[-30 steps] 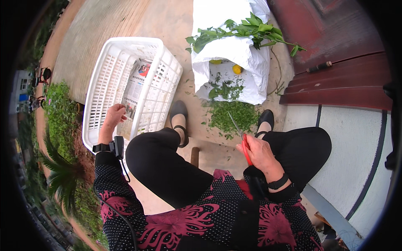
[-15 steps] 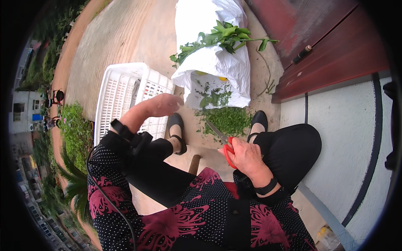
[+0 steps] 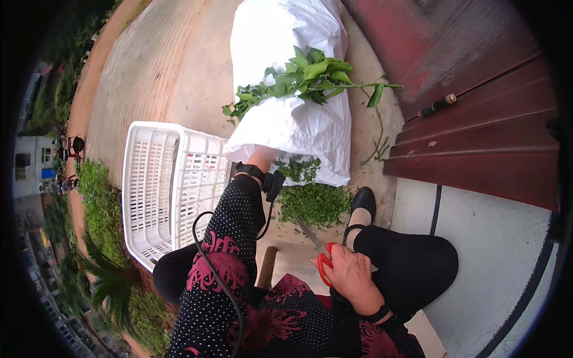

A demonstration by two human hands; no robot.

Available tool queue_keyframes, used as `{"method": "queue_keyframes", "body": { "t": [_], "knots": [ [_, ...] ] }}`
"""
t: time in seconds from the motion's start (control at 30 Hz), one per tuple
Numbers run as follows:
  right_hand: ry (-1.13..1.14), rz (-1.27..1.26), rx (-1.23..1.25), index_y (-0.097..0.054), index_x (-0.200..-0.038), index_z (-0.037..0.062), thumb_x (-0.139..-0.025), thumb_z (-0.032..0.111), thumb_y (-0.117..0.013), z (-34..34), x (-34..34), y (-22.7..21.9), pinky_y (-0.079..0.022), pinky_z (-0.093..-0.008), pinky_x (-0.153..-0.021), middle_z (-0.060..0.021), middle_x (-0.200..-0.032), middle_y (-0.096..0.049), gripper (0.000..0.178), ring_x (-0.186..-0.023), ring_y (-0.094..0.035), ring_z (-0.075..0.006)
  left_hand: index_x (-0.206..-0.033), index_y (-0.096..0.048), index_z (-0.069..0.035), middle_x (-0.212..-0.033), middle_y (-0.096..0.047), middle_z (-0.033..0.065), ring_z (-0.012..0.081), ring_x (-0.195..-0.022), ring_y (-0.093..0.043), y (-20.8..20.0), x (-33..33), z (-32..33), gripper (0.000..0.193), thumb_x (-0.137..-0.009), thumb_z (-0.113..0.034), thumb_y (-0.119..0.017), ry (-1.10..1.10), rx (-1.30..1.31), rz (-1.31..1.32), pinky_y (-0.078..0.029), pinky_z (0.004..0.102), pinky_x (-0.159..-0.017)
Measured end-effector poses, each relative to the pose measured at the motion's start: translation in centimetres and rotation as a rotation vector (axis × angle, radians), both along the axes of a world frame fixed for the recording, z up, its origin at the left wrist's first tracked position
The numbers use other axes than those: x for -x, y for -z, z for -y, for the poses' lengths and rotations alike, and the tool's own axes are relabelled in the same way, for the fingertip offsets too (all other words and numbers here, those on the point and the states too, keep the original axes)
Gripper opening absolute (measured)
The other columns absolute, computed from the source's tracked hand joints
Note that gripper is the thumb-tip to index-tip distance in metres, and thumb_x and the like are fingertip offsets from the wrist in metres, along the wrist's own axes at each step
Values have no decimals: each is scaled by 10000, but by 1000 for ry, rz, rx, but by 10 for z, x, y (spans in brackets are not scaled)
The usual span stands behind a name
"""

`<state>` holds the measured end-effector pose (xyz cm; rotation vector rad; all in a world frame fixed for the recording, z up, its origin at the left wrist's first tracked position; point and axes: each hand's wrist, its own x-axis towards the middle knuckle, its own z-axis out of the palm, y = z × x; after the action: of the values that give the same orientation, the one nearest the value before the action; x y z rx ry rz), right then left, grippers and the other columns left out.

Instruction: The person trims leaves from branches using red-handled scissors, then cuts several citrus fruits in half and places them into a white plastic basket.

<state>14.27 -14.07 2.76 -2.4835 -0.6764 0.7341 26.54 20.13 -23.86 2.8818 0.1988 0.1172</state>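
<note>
White, crinkled plastic sack [image 3: 280,128] lies far-centre, probably limp and slippery, best gripped at its near rim; the left hand is hidden inside, its grip impossible to tell. Right hand [image 3: 353,273] holds stiff, red-handled metal scissors [image 3: 313,237].

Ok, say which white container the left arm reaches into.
The white crinkled plastic sack, its mouth hiding the left hand; the white perforated plastic basket has no hand inside.
</note>
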Motion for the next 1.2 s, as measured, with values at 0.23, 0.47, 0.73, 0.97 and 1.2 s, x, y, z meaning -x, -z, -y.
{"method": "queue_keyframes", "body": {
  "t": [0.23,0.47,0.73,0.97,1.2],
  "knots": [
    [-43,58,-52,-611,-920,43,-817,492,-735,-9,-16,19,-497,-402,-486,-127,-648,-626,478,-510,-626,-306,-1214,-621,-36,-1219,-627,198,378,-1169,-550,15,19,-9,398,-842,-176,-594,-101,22,-193,-417,435,-1021],
    [-51,-100,23,-597,-878,33,-815,439,-759,-18,-27,24,-489,-419,-553,-128,-683,-618,442,-614,-633,-325,-1222,-615,-37,-1220,-625,197,381,-1168,-549,20,26,-5,413,-836,-183,-610,-138,68,-210,-417,436,-1021],
    [-88,-137,14,-604,-910,30,-817,445,-757,-19,-30,34,-476,-420,-540,-121,-680,-615,452,-594,-623,-315,-1231,-608,-37,-1221,-623,196,384,-1167,-548,15,36,11,431,-828,-192,-628,-143,103,-217,-418,437,-1021],
    [-112,-127,-35,-605,-917,30,-813,437,-762,-21,-32,37,-460,-407,-516,-113,-661,-606,449,-559,-607,-313,-1238,-602,-38,-1222,-621,195,388,-1165,-547,21,30,7,449,-822,-199,-644,-139,118,-239,-419,438,-1021],
    [-121,-150,-36,-596,-897,32,-817,411,-765,-24,-35,37,-452,-412,-513,-118,-642,-595,422,-554,-600,-309,-1246,-595,-38,-1222,-619,194,391,-1164,-547,27,29,7,467,-815,-207,-661,-145,140,-234,-420,438,-1021]
  ]
}}
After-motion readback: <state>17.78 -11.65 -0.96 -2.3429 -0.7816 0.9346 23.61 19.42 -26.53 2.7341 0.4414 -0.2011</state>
